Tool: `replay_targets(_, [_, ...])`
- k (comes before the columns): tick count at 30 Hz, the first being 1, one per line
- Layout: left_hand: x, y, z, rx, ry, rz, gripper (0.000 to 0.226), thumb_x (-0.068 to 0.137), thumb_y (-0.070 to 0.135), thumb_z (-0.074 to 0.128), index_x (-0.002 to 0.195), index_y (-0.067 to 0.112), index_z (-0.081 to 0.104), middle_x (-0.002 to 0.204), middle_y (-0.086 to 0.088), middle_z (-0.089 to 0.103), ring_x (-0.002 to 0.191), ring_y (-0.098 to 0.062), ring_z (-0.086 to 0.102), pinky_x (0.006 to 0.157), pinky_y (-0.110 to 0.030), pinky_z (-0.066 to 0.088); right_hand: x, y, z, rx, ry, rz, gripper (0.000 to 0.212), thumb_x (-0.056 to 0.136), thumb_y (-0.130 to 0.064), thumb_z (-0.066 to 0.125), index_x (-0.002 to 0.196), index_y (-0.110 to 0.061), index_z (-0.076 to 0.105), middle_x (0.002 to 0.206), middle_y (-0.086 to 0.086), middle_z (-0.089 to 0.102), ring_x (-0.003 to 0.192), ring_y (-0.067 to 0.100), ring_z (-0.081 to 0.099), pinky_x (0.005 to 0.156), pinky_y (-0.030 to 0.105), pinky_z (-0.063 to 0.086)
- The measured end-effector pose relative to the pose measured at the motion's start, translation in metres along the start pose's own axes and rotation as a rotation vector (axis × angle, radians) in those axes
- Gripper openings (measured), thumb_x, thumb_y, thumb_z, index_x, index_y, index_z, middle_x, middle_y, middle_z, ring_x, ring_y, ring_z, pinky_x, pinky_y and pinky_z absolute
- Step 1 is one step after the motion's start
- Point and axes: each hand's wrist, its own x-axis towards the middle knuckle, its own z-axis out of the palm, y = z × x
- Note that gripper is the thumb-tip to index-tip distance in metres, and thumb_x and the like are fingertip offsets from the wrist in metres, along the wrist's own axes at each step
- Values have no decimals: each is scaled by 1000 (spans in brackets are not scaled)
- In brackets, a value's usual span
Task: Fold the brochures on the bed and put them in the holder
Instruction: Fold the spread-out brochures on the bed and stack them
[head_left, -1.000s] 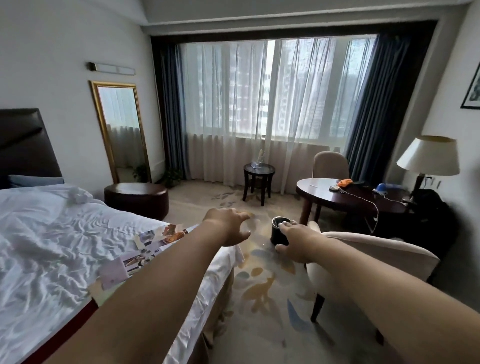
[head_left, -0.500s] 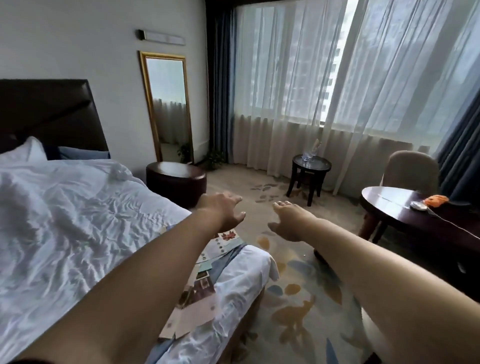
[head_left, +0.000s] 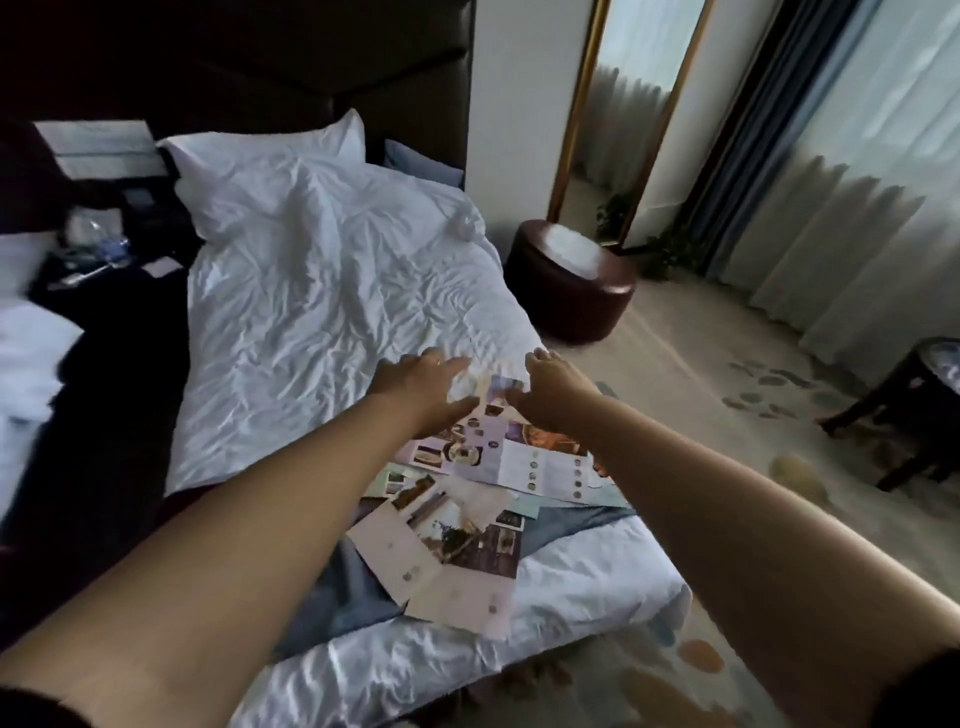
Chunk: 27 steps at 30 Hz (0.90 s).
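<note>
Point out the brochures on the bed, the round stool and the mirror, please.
brochures (head_left: 457, 540): head view, middle of the lower unfolded sheet.
round stool (head_left: 566, 301): head view, its dark side wall.
mirror (head_left: 644, 62): head view, its glass.

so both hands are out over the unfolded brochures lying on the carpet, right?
Wrong surface. The head view shows the unfolded brochures lying on the bed, near its edge; the left hand and right hand are out over them.
</note>
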Motion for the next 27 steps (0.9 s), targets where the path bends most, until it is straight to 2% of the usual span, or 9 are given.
replay_targets(3, [24, -45, 13, -43, -30, -137, 74, 93, 77, 39, 157, 42, 28, 164, 0, 31, 144, -30, 41, 110, -50, 36, 51, -31, 22, -28, -30, -124, 72, 100, -48, 55, 153, -3, 36, 159, 16, 38, 149, 32, 33, 121, 43, 31])
replay_targets(6, [43, -78, 27, -49, -69, -188, 74, 92, 78, 38, 156, 42, 28, 163, -1, 32, 142, -31, 42, 110, -50, 37, 87, -50, 42, -49, -66, -159, 74, 102, -48, 54, 157, -4, 31, 163, 14, 32, 152, 31, 29, 122, 45, 29])
replay_targets(12, [66, -123, 62, -108, -149, -280, 75, 92, 77, 41, 157, 43, 26, 163, -3, 31, 143, -33, 40, 107, -50, 37, 139, -59, 85, -62, -185, -159, 68, 103, -46, 52, 154, -4, 36, 159, 14, 39, 147, 32, 35, 117, 43, 33])
replay_targets(18, [67, -142, 117, -224, -251, -361, 77, 90, 77, 44, 156, 41, 27, 163, -1, 32, 141, -33, 42, 109, -51, 36, 169, -62, 130, -55, -303, -176, 60, 102, -42, 54, 147, -3, 43, 149, 16, 47, 139, 33, 44, 110, 42, 38])
replay_targets(23, [70, -136, 162, -375, -373, -409, 87, 83, 84, 48, 158, 45, 24, 168, 1, 22, 147, -32, 37, 114, -50, 38, 175, -63, 179, -121, -422, -265, 64, 102, -40, 55, 154, -7, 37, 161, 12, 37, 149, 31, 33, 121, 47, 32])
replay_targets(25, [77, -130, 178, -430, -398, -434, 98, 74, 93, 42, 157, 43, 27, 167, 1, 26, 145, -33, 40, 113, -50, 39, 181, -63, 197, -137, -463, -302, 62, 102, -39, 57, 152, -8, 38, 160, 11, 37, 149, 31, 34, 118, 48, 36])
replay_targets(27, [84, -126, 197, -463, -410, -443, 96, 76, 90, 46, 156, 39, 32, 163, -1, 32, 143, -32, 42, 113, -47, 40, 189, -61, 214, -140, -491, -327, 58, 102, -37, 57, 149, -8, 40, 153, 12, 44, 142, 33, 41, 111, 47, 43])
